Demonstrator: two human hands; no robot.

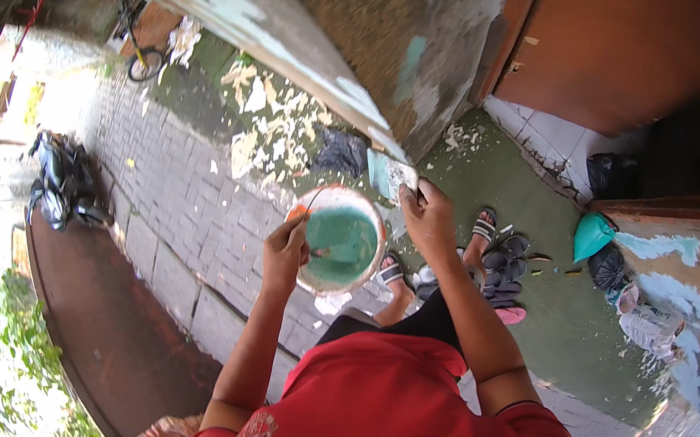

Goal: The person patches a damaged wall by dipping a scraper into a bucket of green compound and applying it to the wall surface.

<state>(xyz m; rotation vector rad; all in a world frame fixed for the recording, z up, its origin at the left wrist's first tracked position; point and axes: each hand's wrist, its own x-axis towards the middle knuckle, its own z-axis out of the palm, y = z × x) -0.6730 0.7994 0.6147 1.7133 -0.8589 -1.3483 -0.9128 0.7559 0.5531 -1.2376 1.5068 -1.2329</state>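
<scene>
A round bucket (pixel 375 210) with a whitish, smeared rim holds teal-green paste or paint. My left hand (pixel 284 252) is closed at its left side, seemingly round the thin wire handle; an orange piece shows by the fingers. Inside, a small brownish object (pixel 321 253) lies against the teal surface; its kind is unclear. Past the bucket's upper right, my right hand (pixel 428 216) grips a wide flat scraper (pixel 387 175) smeared with teal and white. The scraper is near the corner of a patchy, partly teal wall (pixel 340 96).
Peeled flakes (pixel 268 131) litter the ground beside a black plastic bag (pixel 341 153). Several sandals (pixel 504 271) lie right of my feet. A brown door (pixel 614 59), a teal bag (pixel 593 237) and a paved path (pixel 171 158) are around. Covered dark bundles (pixel 65 178) stand at left.
</scene>
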